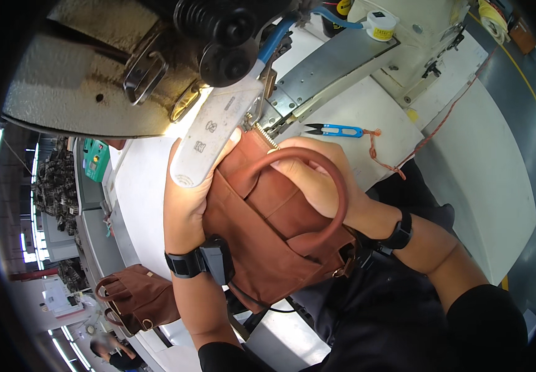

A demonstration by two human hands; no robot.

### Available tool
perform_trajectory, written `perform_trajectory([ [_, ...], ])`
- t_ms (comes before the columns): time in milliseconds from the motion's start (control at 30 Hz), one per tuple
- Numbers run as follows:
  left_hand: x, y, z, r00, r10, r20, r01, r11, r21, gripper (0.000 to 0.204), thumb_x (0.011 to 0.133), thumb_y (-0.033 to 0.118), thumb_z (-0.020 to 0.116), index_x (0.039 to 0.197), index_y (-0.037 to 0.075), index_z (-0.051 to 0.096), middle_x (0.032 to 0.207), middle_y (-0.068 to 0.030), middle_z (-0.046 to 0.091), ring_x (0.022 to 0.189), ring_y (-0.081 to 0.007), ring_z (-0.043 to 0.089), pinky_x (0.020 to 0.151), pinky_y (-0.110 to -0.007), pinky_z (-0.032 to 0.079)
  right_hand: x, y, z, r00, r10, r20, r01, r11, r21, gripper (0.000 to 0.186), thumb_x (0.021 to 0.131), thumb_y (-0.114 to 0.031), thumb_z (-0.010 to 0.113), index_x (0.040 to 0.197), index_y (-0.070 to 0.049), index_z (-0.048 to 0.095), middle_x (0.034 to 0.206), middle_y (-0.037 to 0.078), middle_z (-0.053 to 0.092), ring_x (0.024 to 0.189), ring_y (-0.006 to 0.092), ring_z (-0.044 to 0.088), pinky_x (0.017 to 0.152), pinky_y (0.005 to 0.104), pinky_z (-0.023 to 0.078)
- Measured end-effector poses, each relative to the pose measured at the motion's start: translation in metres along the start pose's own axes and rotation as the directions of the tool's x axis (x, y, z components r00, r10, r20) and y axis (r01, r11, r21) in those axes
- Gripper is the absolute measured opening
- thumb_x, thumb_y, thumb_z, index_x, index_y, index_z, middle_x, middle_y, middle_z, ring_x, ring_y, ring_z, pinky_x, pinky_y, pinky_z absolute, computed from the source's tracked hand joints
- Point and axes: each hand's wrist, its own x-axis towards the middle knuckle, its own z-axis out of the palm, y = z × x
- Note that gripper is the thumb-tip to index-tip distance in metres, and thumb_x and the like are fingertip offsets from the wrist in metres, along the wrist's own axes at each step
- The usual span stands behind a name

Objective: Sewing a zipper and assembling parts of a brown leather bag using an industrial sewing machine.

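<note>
A brown leather handbag (268, 217) with a rounded handle lies against the needle area of an industrial sewing machine (156, 68). My left hand (184, 198) grips the bag's left side, partly behind a white lamp housing (215, 133). Over the bag's top edge my right hand (314, 177) presses down, inside the loop of the handle. The bag's zipper end sits right at the machine's presser foot (262, 118). Both wrists carry black bands.
Blue thread snips (336, 130) tied to an orange cord lie on the white machine table (466, 155). A second brown handbag (138, 297) rests at the lower left. Another person stands far off at the bottom left.
</note>
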Motion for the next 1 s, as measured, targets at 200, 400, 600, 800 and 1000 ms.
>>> perform_trajectory([
  [200,0.004,-0.014,-0.016,0.998,0.029,-0.062,-0.025,0.998,0.053,0.025,0.091,0.001,0.074,0.110,0.006,0.059,0.104,-0.0049,0.067,0.101,-0.0144,0.065,0.091,-0.028,0.052,-0.001,0.007,0.003,0.998,-0.059,-0.014,0.060,0.996,0.061,0.019,0.099,-0.015,0.065,0.105,0.002,0.071,0.084,0.011,0.070,0.077,0.0143,0.063,0.071,0.0304,0.051],
  [400,0.009,-0.033,-0.033,0.996,-0.017,-0.092,0.012,0.998,-0.058,0.023,0.091,0.000,0.073,0.109,0.004,0.061,0.102,-0.0046,0.067,0.099,-0.0142,0.066,0.091,-0.029,0.052,0.000,0.005,0.006,0.998,-0.040,-0.041,0.041,0.998,0.039,0.018,0.098,-0.014,0.066,0.104,0.003,0.072,0.084,0.012,0.071,0.075,0.0147,0.064,0.071,0.0305,0.051],
  [600,0.010,-0.034,-0.032,0.999,0.011,-0.049,-0.018,0.989,-0.146,0.028,0.094,0.003,0.072,0.119,0.000,0.060,0.114,-0.0073,0.067,0.104,-0.0139,0.065,0.095,-0.028,0.052,0.000,0.006,0.005,0.997,-0.066,-0.051,0.067,0.998,0.022,0.018,0.098,-0.014,0.066,0.104,0.002,0.072,0.085,0.012,0.072,0.075,0.0144,0.064,0.069,0.0295,0.051],
  [800,0.009,-0.019,-0.024,0.993,0.108,0.038,-0.107,0.994,-0.007,0.030,0.096,0.007,0.070,0.123,-0.004,0.064,0.116,-0.0075,0.070,0.100,-0.0100,0.066,0.087,-0.024,0.054,0.002,0.010,0.006,0.994,-0.085,-0.067,0.085,0.996,-0.002,0.020,0.098,-0.015,0.067,0.105,0.002,0.072,0.086,0.010,0.072,0.075,0.0131,0.063,0.068,0.0284,0.050],
  [1000,0.008,-0.003,-0.017,0.992,0.095,0.078,-0.097,0.995,0.020,0.022,0.092,0.007,0.074,0.110,-0.003,0.073,0.098,-0.0042,0.075,0.081,-0.0063,0.067,0.072,-0.021,0.054,0.005,0.012,0.008,0.994,-0.070,-0.086,0.074,0.996,0.043,0.020,0.098,-0.015,0.068,0.106,0.003,0.072,0.087,0.008,0.072,0.077,0.0105,0.062,0.069,0.0275,0.050],
])
